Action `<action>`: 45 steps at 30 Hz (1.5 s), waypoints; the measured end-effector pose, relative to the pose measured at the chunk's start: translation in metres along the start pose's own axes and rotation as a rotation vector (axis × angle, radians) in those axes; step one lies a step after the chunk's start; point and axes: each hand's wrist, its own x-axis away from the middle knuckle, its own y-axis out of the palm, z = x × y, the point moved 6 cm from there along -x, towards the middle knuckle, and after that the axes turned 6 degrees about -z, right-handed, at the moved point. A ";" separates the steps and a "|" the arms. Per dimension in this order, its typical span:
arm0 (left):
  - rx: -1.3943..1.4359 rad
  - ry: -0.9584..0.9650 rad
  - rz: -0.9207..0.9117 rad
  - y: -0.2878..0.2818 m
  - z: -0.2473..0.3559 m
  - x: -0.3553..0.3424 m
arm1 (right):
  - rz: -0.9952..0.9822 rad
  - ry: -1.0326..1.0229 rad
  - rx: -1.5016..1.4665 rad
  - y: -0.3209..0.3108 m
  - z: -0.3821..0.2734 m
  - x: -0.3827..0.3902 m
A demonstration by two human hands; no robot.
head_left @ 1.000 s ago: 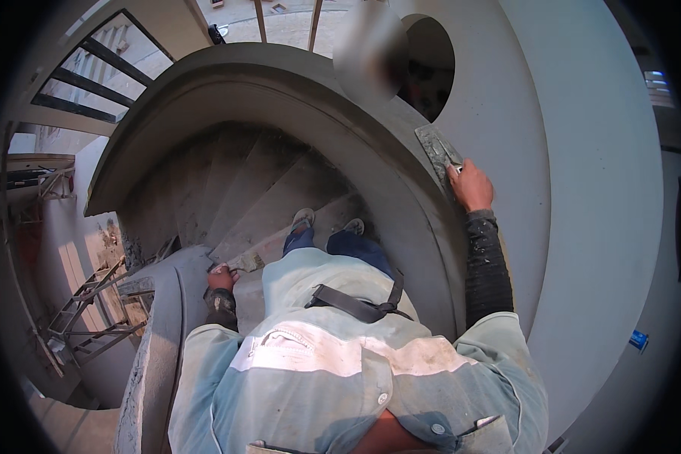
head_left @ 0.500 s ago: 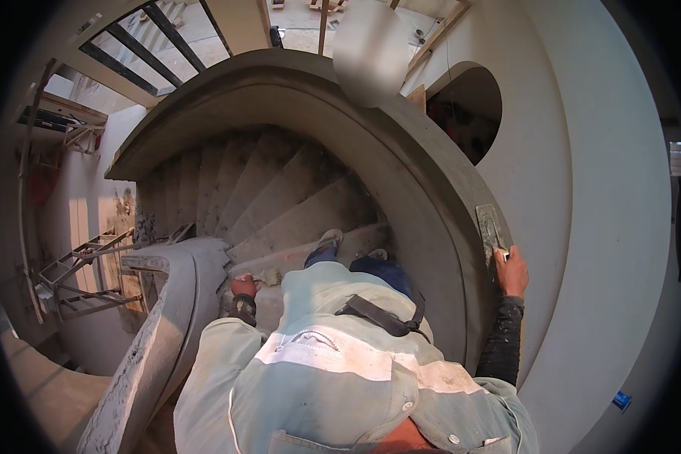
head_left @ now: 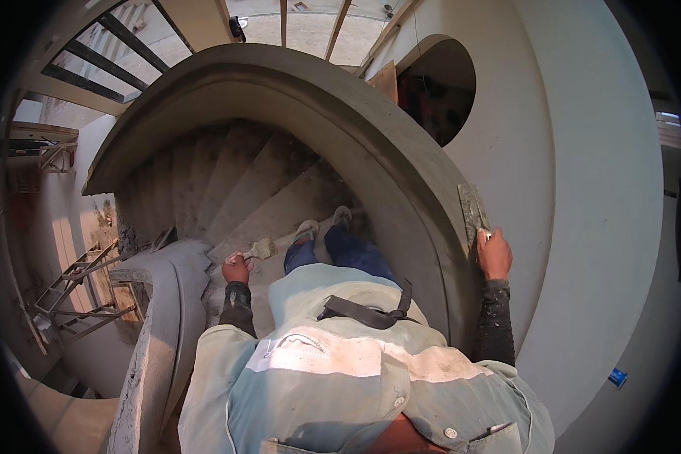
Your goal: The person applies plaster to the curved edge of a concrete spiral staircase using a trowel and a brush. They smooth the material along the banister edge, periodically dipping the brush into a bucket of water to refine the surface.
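My right hand [head_left: 494, 254] is closed round the handle of a plastering trowel [head_left: 471, 206]. The trowel's flat, mortar-smeared blade lies along the outer side of the curved cement parapet [head_left: 401, 125]. In my left hand [head_left: 237, 268] is a wide paintbrush [head_left: 261, 249], gripped by its handle, with pale, caked bristles turned to the right. The brush hangs over the steps beside my leg, apart from the wall. Damp grey cement covers the parapet's top and inner face.
Winding concrete stairs [head_left: 261, 170] curve down to the left below my feet. At the left stands a rough-edged low wall [head_left: 170, 303], with a ladder [head_left: 83, 291] beyond it. A white curved wall [head_left: 590, 189] and a round opening [head_left: 439, 91] lie right of the parapet.
My right hand and the trowel have shifted slightly along the parapet. The left hand has turned, so the brush shows more fully. My feet stand differently, and the view has swung right.
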 end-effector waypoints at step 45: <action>-2.010 0.888 -0.410 -0.023 0.112 -0.159 | 0.094 0.845 -0.288 0.045 0.238 0.315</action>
